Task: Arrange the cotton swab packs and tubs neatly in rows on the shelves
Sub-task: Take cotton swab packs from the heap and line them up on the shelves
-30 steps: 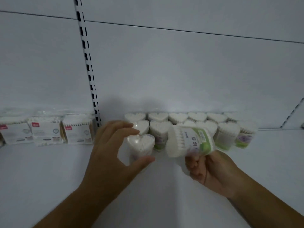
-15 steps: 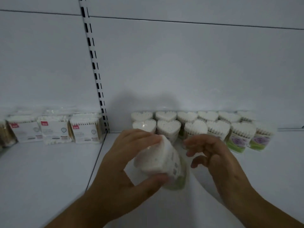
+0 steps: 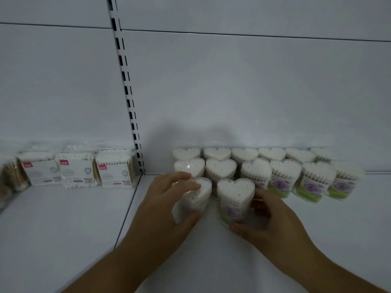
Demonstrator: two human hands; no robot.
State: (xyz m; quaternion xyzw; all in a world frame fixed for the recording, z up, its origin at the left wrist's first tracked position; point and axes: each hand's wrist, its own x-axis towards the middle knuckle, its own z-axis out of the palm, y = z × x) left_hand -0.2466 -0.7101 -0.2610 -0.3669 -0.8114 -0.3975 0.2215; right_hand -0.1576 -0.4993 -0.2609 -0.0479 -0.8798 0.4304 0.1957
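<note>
Two rows of heart-shaped cotton swab tubs (image 3: 285, 166) stand against the back wall on the white shelf (image 3: 338, 229). In front of them stand two more tubs side by side. My left hand (image 3: 163, 208) grips the left front tub (image 3: 197, 196), thumb at its base and fingers over its top. My right hand (image 3: 268, 220) grips the right front tub (image 3: 234, 197), which stands upright and shows a purple flower label with a green base.
Flat cotton swab packs (image 3: 78, 168) with red tags stand in a row on the neighbouring shelf at the left. A slotted upright rail (image 3: 127, 89) divides the two shelf bays. Bare shelf lies in front of the tubs and at the right.
One second ago my right hand held a tub tilted on its side; half a second ago my left hand held it tilted. Now it stands upright beside the left front tub, each hand gripping one.
</note>
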